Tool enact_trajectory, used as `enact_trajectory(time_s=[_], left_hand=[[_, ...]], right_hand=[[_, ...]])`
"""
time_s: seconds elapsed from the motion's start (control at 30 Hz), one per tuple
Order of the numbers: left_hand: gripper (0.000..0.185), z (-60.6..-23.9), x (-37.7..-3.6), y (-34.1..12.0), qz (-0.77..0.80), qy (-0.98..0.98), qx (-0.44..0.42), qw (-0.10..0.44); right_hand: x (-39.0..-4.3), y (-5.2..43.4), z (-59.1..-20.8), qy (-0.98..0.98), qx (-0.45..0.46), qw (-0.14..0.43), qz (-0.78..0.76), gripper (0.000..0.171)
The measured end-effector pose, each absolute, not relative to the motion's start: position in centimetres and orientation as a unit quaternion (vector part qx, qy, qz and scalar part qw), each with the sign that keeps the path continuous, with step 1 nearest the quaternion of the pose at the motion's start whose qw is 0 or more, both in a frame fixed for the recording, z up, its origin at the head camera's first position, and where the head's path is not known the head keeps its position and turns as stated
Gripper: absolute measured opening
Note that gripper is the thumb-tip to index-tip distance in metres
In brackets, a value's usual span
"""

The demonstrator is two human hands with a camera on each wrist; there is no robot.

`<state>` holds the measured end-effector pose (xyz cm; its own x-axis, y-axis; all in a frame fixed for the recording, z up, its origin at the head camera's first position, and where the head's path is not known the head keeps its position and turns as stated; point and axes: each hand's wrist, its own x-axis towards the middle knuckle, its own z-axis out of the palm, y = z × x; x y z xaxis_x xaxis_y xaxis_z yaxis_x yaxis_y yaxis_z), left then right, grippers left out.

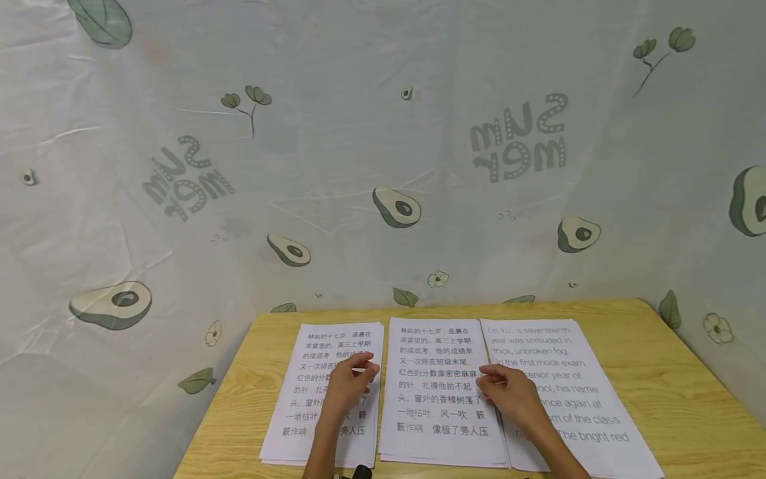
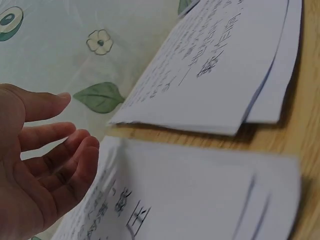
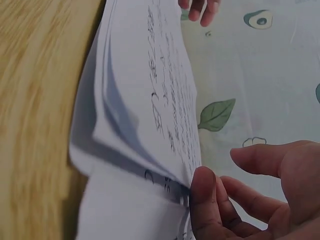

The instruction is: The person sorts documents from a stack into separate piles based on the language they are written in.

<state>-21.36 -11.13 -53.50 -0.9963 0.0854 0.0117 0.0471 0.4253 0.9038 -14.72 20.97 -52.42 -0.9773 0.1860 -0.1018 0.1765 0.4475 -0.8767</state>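
A stack of printed sheets (image 1: 281,426) with Chinese text lies at the left, and my left hand (image 1: 347,386) is over its right side. The left fingers (image 2: 65,155) are loosely bent, with a gap to the thumb and nothing between them. A second Chinese-text stack (image 1: 443,412) lies in the middle. My right hand (image 1: 511,394) is at its right edge, thumb apart from the fingers. In the right wrist view one fingertip (image 3: 202,182) appears to touch the sheets' edge; the sheets bow up slightly there. English-text sheets (image 1: 589,399) lie at the right, partly behind the right hand.
The wooden table (image 1: 233,392) carries the three paper stacks, with a narrow gap between the left and middle ones. The middle stack meets or slightly overlaps the English sheets. Behind the table hangs a pale curtain (image 1: 335,153) printed with avocados and leaves.
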Motion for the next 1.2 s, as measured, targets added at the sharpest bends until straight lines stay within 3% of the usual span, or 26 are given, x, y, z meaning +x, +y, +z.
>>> enact_trajectory(time_s=[0.4, 1.2], left_hand=[[0.039, -54.4, -21.1, -9.8, 0.529, 0.847, 0.049, 0.028], [0.033, -55.2, -21.0, -8.7, 0.423, 0.903, 0.072, -0.016]], right_hand=[[-14.7, 22.4, -53.1, -0.888, -0.106, 0.002, 0.448, 0.043], [-15.1, 22.5, -53.3, -0.909, -0.080, -0.005, 0.410, 0.047]])
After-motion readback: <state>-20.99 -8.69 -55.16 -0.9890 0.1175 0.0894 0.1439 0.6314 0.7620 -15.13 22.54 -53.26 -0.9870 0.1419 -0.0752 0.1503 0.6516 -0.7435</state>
